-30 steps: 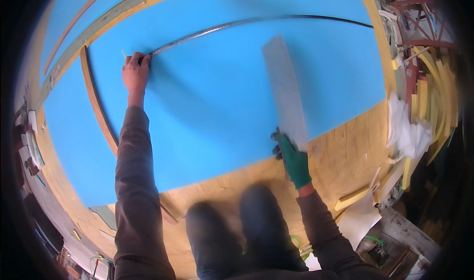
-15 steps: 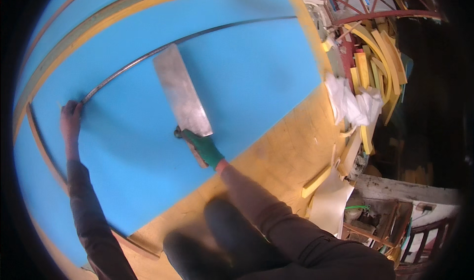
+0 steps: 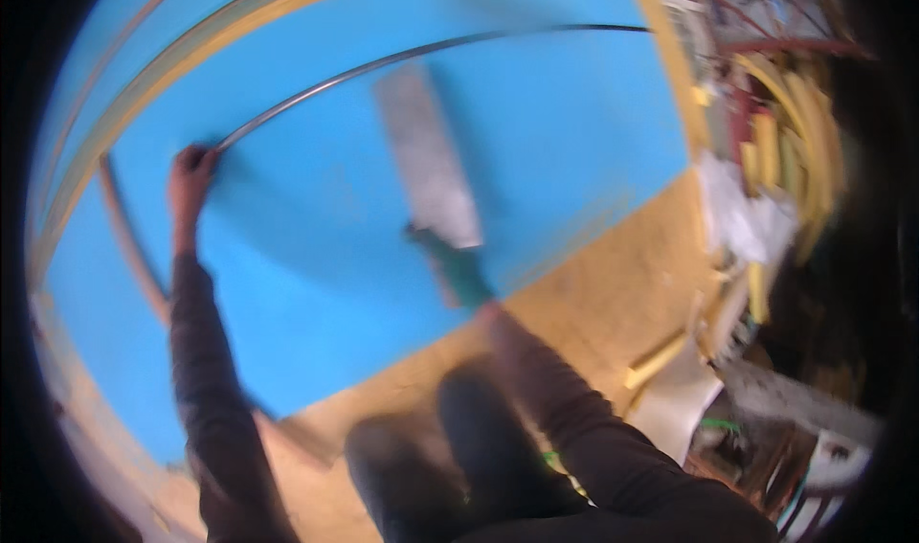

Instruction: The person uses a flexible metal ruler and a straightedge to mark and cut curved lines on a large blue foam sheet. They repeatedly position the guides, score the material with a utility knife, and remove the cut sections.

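A long thin metal bar (image 3: 369,67) lies across the large blue sheet (image 3: 316,294). My bare left hand (image 3: 192,174) is closed on the bar's left end, fingertips bent around it. My right hand (image 3: 459,270), in a green glove, grips the handle of a tool with a broad rectangular metal blade (image 3: 428,155). Its far end points away from me, just below the bar, and its shadow falls on the sheet to its right. Blur hides the blade's edge and exact contact with the sheet.
Around the sheet runs a tan board surface (image 3: 593,275), with my knees (image 3: 479,438) at its near side. A wooden strip (image 3: 134,241) lies at left. Yellow offcuts (image 3: 804,141), crumpled white material (image 3: 742,203) and a red metal frame (image 3: 775,45) are at right.
The whole view has shifted, so sheet, bar and hands sit further right in the picture and are more blurred. Both hands keep their holds; the blade stays below the bar.
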`<state>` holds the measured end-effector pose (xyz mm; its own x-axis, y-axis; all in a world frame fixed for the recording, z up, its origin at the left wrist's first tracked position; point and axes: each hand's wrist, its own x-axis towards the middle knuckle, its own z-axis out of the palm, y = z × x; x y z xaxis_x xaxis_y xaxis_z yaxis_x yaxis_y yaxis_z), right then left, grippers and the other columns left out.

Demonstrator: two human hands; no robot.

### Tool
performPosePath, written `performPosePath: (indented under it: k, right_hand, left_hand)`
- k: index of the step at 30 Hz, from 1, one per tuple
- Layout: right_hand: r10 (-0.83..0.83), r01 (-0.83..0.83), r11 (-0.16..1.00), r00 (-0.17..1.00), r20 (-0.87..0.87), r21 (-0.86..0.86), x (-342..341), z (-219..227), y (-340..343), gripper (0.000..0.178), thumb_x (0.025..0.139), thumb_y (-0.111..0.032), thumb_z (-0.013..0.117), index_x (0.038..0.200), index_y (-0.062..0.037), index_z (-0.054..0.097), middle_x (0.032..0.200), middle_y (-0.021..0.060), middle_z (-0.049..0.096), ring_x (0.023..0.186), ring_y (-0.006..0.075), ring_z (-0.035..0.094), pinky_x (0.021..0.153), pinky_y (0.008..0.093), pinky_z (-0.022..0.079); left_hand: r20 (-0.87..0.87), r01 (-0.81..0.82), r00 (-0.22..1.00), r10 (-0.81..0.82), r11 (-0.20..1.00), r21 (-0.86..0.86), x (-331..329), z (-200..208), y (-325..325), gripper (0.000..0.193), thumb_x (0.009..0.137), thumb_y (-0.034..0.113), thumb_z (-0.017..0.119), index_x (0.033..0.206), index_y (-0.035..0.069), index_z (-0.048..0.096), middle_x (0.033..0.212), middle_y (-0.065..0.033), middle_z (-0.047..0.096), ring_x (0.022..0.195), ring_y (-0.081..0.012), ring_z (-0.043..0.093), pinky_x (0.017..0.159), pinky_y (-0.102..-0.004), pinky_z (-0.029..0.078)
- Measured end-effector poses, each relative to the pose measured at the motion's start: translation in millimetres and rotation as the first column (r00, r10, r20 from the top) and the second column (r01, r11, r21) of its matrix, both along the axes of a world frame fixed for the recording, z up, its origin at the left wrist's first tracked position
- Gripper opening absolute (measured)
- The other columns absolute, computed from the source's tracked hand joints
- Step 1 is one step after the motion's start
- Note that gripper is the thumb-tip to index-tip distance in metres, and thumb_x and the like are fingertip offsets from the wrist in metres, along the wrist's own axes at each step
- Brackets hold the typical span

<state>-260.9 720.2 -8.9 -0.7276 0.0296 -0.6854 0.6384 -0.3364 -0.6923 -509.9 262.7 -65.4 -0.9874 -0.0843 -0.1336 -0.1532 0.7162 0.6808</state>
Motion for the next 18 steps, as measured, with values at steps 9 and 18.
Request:
performPosePath:
  k: [9,18]
  right_hand:
    - [0.04,0.004,0.944,0.991,-0.125,0.331,-10,55,-21,0.032,0.108,-0.025,0.067,0.128,-0.0018,0.074,0.114,0.0018,0.077,0.093,0.01,0.068,0.072,0.0269,0.049]
    - [0.13,-0.133,0.86,0.991,0.039,0.492,-27,83,-31,0.035,0.105,-0.028,0.067,0.129,-0.0038,0.074,0.106,0.0018,0.078,0.078,0.0085,0.065,0.064,0.0257,0.047]
  left_hand:
    - [-0.128,-0.113,0.987,0.095,0.983,-0.143,19,39,33,0.027,0.095,0.037,0.077,0.103,0.011,0.078,0.103,-0.0094,0.072,0.096,-0.0313,0.072,0.087,-0.0436,0.056]
    - [-0.159,-0.1,0.984,0.076,0.984,-0.148,20,33,32,0.025,0.095,0.033,0.076,0.103,0.01,0.077,0.102,-0.0102,0.072,0.094,-0.0328,0.072,0.086,-0.0436,0.056]
